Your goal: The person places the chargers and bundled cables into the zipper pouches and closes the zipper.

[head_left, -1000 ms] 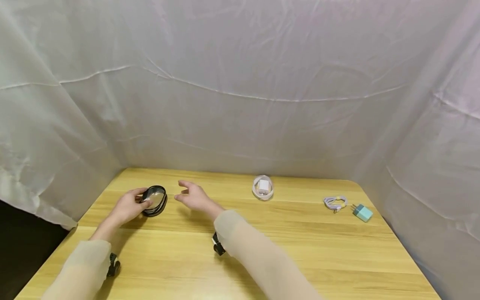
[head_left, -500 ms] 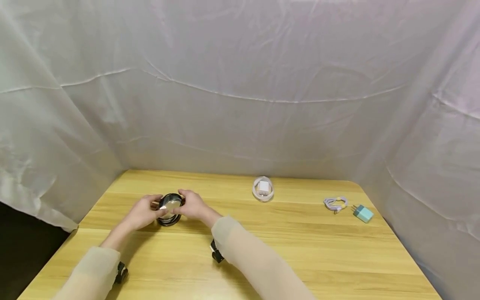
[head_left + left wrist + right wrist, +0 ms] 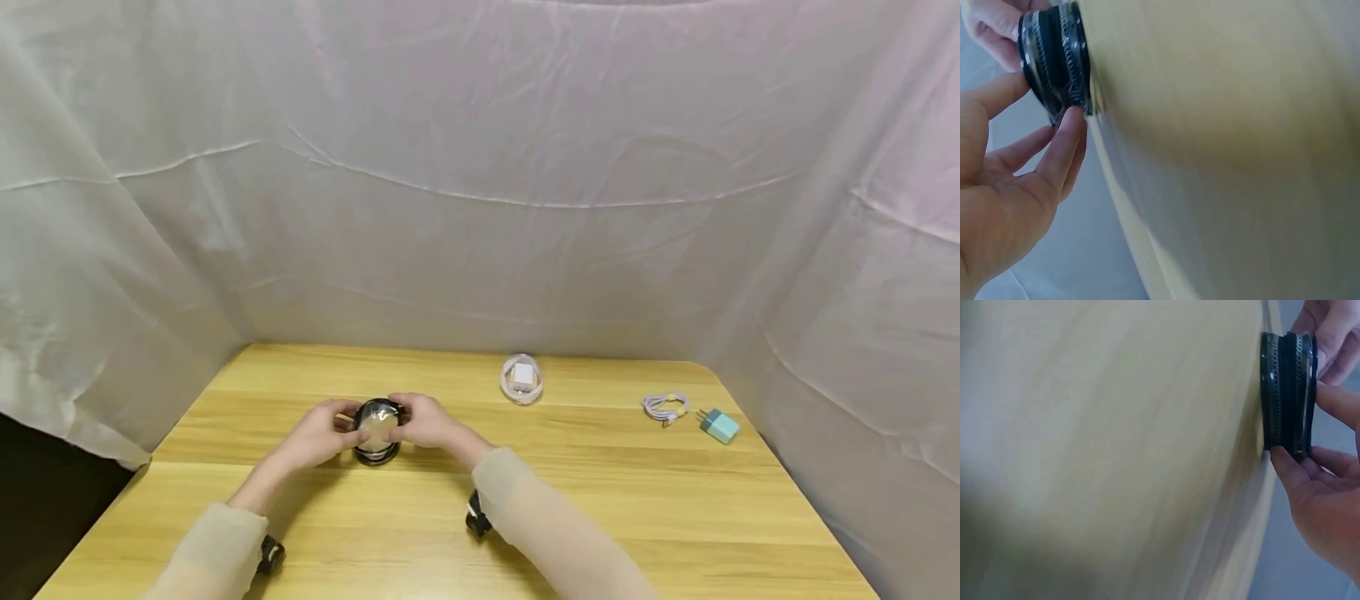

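A small round black case with a shiny, clear-looking top is at the left-centre of the table. Zipper teeth run around the side of the case in the right wrist view. My left hand grips its left side, with the thumb on the near face and fingers at the edge. From the opposite side my right hand grips it the same way. In the left wrist view, the fingertips touch the rim of the case. Whether it rests on the table or sits just above is hard to tell.
On the wooden table, a coiled white cable encircles a white charger plug at the back. Farther right lie a coiled lilac cable and a teal charger plug. Grey cloth hangs behind and at the sides.
The case has moved right and slightly nearer in my left hand. My right hand, free one second ago, has taken hold of its right side. The cables and plugs stay put.
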`<state>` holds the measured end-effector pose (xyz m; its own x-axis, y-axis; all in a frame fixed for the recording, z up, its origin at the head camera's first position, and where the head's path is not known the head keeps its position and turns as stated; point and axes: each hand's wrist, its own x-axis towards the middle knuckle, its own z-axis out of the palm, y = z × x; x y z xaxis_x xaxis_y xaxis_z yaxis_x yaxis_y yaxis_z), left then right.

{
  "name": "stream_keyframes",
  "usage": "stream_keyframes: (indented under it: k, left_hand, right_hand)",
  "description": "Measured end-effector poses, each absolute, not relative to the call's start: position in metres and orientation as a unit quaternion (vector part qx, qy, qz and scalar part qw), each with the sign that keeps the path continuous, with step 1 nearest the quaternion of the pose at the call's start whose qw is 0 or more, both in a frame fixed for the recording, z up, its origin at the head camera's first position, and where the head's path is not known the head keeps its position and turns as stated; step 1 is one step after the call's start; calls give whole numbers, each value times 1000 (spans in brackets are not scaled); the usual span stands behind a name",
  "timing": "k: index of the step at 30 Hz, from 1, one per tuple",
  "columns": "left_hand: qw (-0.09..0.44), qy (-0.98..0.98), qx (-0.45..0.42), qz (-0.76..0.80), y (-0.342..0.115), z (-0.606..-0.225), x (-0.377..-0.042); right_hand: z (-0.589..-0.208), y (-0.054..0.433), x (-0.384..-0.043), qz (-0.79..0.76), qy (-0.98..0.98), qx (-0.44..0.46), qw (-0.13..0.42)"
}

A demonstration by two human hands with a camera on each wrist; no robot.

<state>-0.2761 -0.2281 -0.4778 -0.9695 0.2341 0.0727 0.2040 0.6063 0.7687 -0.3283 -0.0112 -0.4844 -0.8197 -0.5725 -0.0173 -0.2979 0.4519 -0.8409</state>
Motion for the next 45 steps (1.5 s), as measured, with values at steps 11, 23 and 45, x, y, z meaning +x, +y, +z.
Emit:
stream_keyframes:
  k: [11, 23, 45]
  left_hand:
    - [92, 869, 196, 444, -172, -475, -280]
    - [137, 865, 236, 421, -117, -467, -272]
    - [113, 880, 262, 380, -110, -462, -267]
  right_hand:
    - [-485, 63, -318, -446, 840, -262, 166]
    - [-481, 127, -294, -427, 847, -272, 164]
    - [-475, 147, -278, -450, 836, -269, 162]
